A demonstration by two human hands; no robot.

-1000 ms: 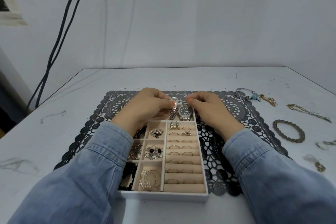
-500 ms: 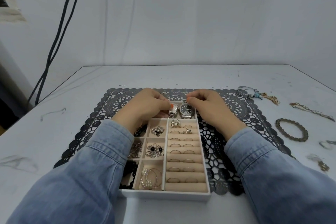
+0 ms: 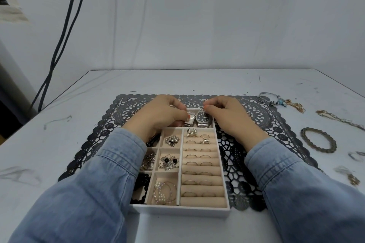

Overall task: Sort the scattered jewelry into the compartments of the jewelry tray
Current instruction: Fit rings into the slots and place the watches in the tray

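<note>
while the left hand point(image 3: 160, 116) pinches the pale silver watch point(image 3: 191, 118) and the right hand point(image 3: 227, 116) pinches the dark-dial steel watch point(image 3: 203, 117), they could scrape together.

The left grip point(image 3: 158, 116) now holds the silver watch point(image 3: 191, 118) lower, sunk into the tray's point(image 3: 177, 208) 12 o'clock compartment, beside the dark-dial watch point(image 3: 203, 117).

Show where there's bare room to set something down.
Bare: table left of the mat, and the far strip between mat and wall. Crowded: right of the mat, with bracelet and chains, and the tray's far end, where the left hand pinches the silver watch, the right hand the dark watch.
</note>
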